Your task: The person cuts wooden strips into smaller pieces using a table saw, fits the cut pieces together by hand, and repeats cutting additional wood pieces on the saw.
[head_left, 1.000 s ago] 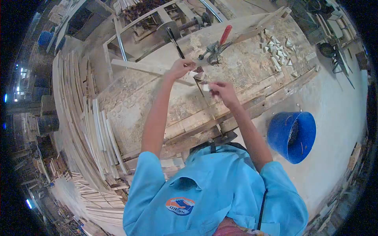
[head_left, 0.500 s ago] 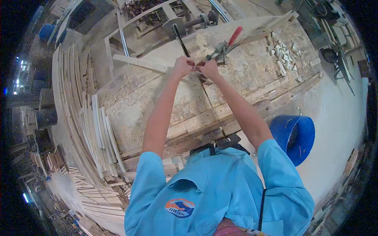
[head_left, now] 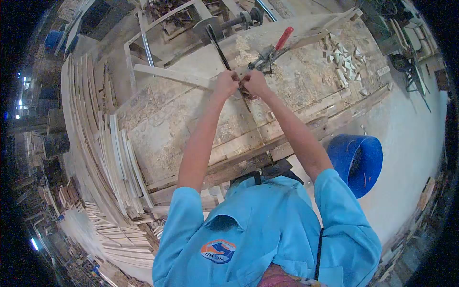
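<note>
My left hand (head_left: pixel 226 84) and my right hand (head_left: pixel 256 84) meet over the wooden workbench (head_left: pixel 191 126), fingers pinched together. Whatever is between the fingertips is too small and covered to make out. A pale wooden strip (head_left: pixel 167 75) runs from the left and ends beside my left hand. Just beyond my right hand stands a metal toggle clamp with a red handle (head_left: pixel 284 38). A dark narrow bar (head_left: pixel 218 49) slants down toward my fingers, in line with a slot in the bench top.
Small cut wood pieces (head_left: pixel 346 62) lie heaped at the bench's right. Long wood strips (head_left: pixel 122 158) are stacked to the left. A blue bin (head_left: pixel 355 162) stands on the floor at right. Beyond the bench is a shaft with a disc (head_left: pixel 208 31). Sawdust covers the bench.
My hands have shifted slightly and my right wrist has turned, its fingers curling further down. The wooden strip's far end sits slightly more to the left in view.
</note>
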Demonstrator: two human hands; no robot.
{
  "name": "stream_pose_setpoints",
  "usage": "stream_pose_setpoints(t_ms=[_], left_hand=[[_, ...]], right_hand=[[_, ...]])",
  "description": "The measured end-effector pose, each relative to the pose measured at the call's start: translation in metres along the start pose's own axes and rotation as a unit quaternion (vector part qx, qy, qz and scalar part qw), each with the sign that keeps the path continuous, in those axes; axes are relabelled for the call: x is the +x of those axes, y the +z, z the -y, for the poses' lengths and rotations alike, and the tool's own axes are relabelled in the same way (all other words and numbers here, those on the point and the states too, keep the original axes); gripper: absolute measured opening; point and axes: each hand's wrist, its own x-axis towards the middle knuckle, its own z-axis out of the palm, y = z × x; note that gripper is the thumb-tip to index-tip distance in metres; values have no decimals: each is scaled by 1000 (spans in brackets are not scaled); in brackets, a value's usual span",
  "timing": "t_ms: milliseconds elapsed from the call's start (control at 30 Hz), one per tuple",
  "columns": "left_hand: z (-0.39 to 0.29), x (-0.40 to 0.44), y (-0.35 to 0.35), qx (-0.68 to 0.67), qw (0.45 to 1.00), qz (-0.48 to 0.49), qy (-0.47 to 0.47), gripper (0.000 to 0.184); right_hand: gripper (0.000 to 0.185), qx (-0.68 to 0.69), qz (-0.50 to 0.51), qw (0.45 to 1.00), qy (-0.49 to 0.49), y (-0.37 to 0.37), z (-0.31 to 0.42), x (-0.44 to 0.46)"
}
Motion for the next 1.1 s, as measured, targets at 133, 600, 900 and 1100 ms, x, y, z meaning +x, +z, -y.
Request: stream_pose_setpoints(t_ms=[133, 600, 900, 1100], left_hand=[[-13, -4, -19, -11, 997, 64, -36, 23], [-7, -7, -27, -1, 992, 126, -17, 30], [22, 8, -8, -91, 985, 142, 35, 22], [12, 16, -20, -51, 973, 225, -10, 17]], right_hand=[[21, 27, -4, 1000, -6, -2, 0, -1], [18, 79, -43, 995, 51, -14, -8, -32], [52, 117, -385, 915, 29, -137, 29, 23], [31, -30, -153, 980, 122, -175, 5, 84]])
